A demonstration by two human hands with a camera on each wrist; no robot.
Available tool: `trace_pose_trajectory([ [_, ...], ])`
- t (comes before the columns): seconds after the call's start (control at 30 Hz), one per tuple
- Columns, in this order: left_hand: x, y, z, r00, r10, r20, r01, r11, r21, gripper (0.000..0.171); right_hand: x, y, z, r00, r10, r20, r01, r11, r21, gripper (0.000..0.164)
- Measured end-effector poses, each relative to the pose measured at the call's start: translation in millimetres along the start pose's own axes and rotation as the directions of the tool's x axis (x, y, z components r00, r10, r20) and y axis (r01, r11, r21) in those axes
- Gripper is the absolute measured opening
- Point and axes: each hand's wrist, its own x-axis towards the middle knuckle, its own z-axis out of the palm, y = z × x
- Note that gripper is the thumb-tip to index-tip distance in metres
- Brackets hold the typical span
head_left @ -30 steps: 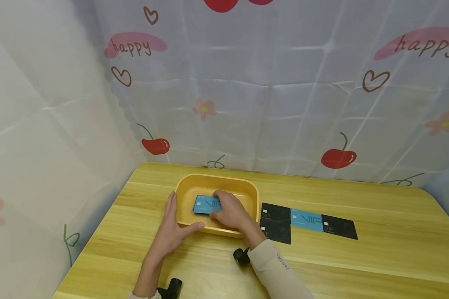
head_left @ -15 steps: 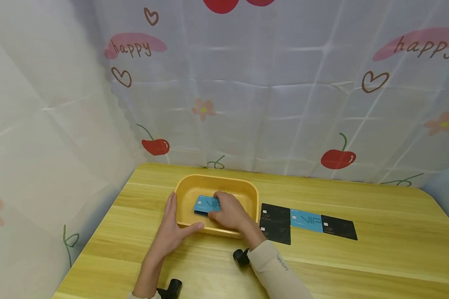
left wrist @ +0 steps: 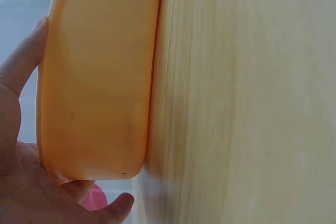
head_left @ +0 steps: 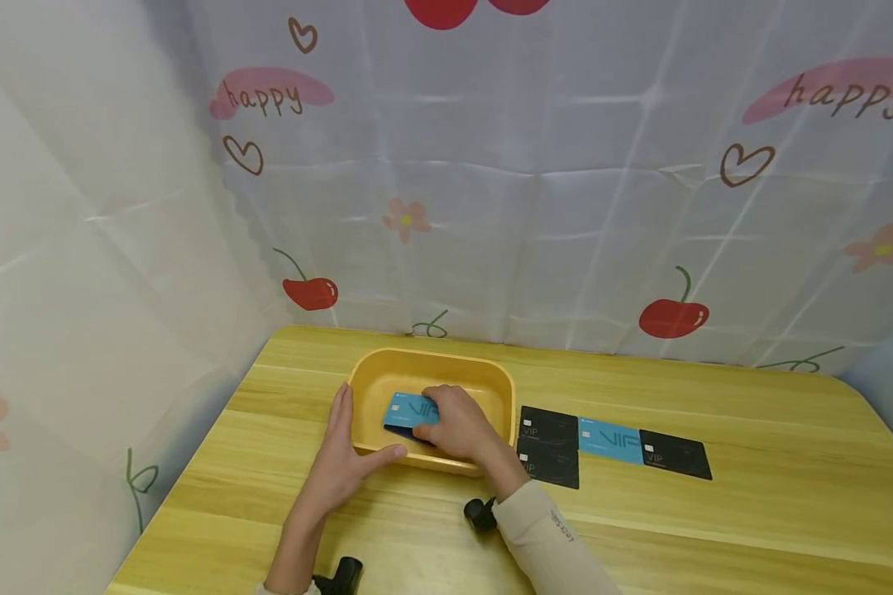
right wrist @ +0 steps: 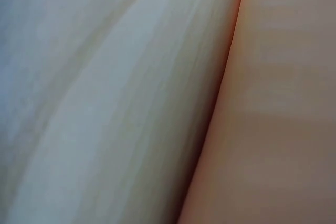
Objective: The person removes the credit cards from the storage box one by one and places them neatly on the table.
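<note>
Inside the yellow plastic tub [head_left: 387, 368], my right hand [head_left: 457, 426] pinches a blue VIP card [head_left: 409, 407] by its right side. Under the blue card a dark edge shows, probably another card; how many lie in the stack I cannot tell. My left hand [head_left: 342, 459] rests against the tub's left front corner, fingers fairly straight along the left wall and thumb at the front rim. The left wrist view shows that hand [left wrist: 26, 182] touching the orange-looking tub wall [left wrist: 100, 77]. In the right wrist view only a tub wall [right wrist: 278, 103] and the table appear, no hand.
Right of the tub lie a black card [head_left: 548, 426], a second black card [head_left: 554, 464] in front of it, a blue VIP card [head_left: 608, 440] and another black card [head_left: 675, 454]. The wooden table [head_left: 714, 529] meets a patterned curtain [head_left: 536, 248] behind.
The blue card has shifted slightly in my right hand, and more of the dark layer beneath it shows along its front edge. My left hand and the tub have stayed in place.
</note>
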Motion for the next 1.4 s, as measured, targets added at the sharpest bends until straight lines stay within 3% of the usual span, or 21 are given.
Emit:
trace_pose_trajectory([
  [0.27, 0.1, 1.4, 0.3, 1.0, 0.004, 0.002, -0.004, 1.0, -0.001, 0.123, -1.3, -3.0, -1.9, 0.998, -0.06, -0.036, 0.06, 0.998, 0.0, 0.056],
  [0.47, 1.2, 2.6, 1.6, 1.0, 0.011, 0.004, -0.011, 1.0, -0.006, 0.123, -5.2, -5.2, -8.6, 0.996, -0.061, -0.072, 0.063, 0.998, 0.021, 0.056],
  [0.93, -1.9, 1.5, 1.9, 1.0, -0.012, 0.009, 0.012, 1.0, 0.01, 0.124, -25.2, -19.8, -24.1, 0.993, -0.097, -0.07, 0.1, 0.994, 0.036, 0.056],
  [1.4, 0.5, 1.9, -0.9, 0.999, -0.032, 0.003, 0.032, 0.999, 0.036, 0.124, -62.2, -21.7, -48.8, 0.992, -0.03, -0.122, 0.041, 0.995, 0.089, 0.055],
])
